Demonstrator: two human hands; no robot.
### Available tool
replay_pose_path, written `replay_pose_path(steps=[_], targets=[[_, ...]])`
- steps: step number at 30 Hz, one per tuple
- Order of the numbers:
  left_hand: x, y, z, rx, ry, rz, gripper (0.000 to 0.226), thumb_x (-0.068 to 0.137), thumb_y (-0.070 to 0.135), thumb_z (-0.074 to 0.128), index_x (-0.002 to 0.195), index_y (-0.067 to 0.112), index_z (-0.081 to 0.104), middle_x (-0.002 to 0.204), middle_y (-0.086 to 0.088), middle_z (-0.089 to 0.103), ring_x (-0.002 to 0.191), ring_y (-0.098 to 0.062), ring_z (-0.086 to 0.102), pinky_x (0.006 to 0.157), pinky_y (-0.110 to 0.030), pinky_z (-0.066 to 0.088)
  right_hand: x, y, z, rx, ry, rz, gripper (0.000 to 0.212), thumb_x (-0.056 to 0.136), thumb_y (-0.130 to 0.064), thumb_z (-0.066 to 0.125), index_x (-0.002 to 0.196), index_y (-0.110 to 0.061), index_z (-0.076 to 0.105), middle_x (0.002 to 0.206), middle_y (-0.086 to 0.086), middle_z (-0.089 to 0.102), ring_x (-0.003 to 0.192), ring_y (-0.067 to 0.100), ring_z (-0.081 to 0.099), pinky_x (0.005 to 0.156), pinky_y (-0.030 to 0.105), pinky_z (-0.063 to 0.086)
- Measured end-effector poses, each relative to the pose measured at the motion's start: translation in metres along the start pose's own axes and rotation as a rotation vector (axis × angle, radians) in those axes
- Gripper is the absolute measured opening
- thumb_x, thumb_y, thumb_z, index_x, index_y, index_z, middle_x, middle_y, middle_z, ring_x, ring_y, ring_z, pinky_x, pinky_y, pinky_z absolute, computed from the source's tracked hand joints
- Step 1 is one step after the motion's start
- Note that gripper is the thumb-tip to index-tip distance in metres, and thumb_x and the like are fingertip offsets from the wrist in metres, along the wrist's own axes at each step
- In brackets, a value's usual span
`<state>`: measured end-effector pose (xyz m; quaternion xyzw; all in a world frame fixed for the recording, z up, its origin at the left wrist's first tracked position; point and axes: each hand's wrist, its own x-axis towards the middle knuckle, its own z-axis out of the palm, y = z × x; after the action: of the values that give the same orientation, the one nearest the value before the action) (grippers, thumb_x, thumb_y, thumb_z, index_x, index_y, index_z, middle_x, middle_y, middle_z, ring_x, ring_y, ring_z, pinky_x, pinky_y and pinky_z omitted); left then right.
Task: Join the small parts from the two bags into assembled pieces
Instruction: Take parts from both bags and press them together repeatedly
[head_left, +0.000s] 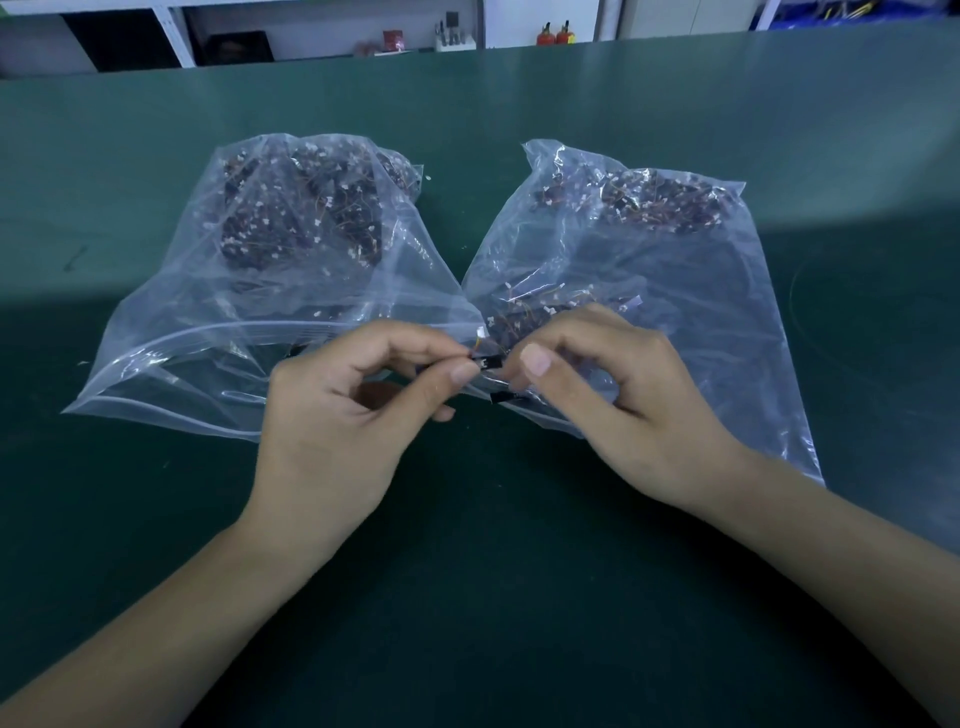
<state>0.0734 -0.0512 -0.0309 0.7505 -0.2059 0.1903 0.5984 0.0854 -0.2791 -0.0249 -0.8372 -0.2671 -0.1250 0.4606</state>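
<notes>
Small parts (485, 360): black, with thin orange wires and a white end, pinched between the thumb and fingertips of my left hand (353, 410) and my right hand (618, 400), held together above the near mouths of the bags. Left bag (249, 291) and right bag (649, 270): clear plastic, side by side on the green tabletop (467, 519), dark wired pieces heaped at their far ends.

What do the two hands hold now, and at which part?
Both hands pinch one small black part: left hand at its left end, right hand at its right end. Finer detail cannot be told.
</notes>
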Motion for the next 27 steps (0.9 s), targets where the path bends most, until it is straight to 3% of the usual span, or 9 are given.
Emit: replay_pose_path(steps=[5, 12, 16, 20, 27], targets=[[-0.0027, 0.0008, 0.0021, 0.068, -0.050, 0.032, 0.015, 0.097, 0.017, 0.077, 0.110, 0.024, 0.080, 0.100, 0.011, 0.080, 0.083, -0.016, 0.078, 0.072, -0.032, 0.065, -0.0002, 0.0026, 0.0053, 0.049, 0.023, -0.047, 0.015, 0.098, -0.026, 0.073, 0.088, -0.015, 0.073, 0.085, -0.011, 0.070, 0.089, 0.016, 0.064, 0.083, 0.019, 0.043], [-0.0014, 0.0032, 0.0014, 0.116, -0.160, 0.100, 0.022, 0.101, 0.006, 0.068, 0.119, 0.014, 0.078, 0.109, 0.008, 0.078, 0.094, -0.017, 0.077, 0.074, -0.020, 0.062, 0.0007, 0.0021, 0.0040, 0.098, 0.004, -0.053, 0.014, 0.100, -0.027, 0.069, 0.091, -0.017, 0.074, 0.084, -0.012, 0.069, 0.085, 0.013, 0.063, 0.082, 0.015, 0.041], [-0.0022, 0.0029, 0.0000, 0.108, -0.162, 0.050, 0.022, 0.104, 0.012, 0.067, 0.123, 0.019, 0.076, 0.107, 0.005, 0.077, 0.096, -0.023, 0.075, 0.069, -0.027, 0.064, 0.0008, 0.0019, 0.0038, 0.099, -0.004, -0.071, 0.016, 0.100, -0.026, 0.068, 0.093, -0.014, 0.076, 0.086, -0.008, 0.072, 0.086, 0.018, 0.065, 0.083, 0.017, 0.041], [-0.0029, 0.0024, -0.0007, 0.189, -0.139, 0.000, 0.012, 0.102, 0.032, 0.065, 0.106, 0.026, 0.075, 0.092, 0.007, 0.073, 0.083, -0.023, 0.073, 0.055, -0.037, 0.060, 0.0009, 0.0027, 0.0028, 0.095, -0.001, -0.073, 0.013, 0.100, -0.022, 0.070, 0.092, -0.014, 0.076, 0.086, -0.007, 0.072, 0.087, 0.020, 0.064, 0.082, 0.021, 0.042], [-0.0023, 0.0038, -0.0003, 0.267, -0.166, 0.037, 0.009, 0.100, 0.023, 0.070, 0.092, 0.022, 0.075, 0.083, 0.010, 0.069, 0.075, -0.017, 0.068, 0.052, -0.035, 0.054, 0.0012, 0.0021, 0.0020, 0.078, 0.017, -0.095, 0.004, 0.096, -0.012, 0.074, 0.094, -0.014, 0.077, 0.087, -0.010, 0.071, 0.086, 0.016, 0.065, 0.081, 0.018, 0.043]])
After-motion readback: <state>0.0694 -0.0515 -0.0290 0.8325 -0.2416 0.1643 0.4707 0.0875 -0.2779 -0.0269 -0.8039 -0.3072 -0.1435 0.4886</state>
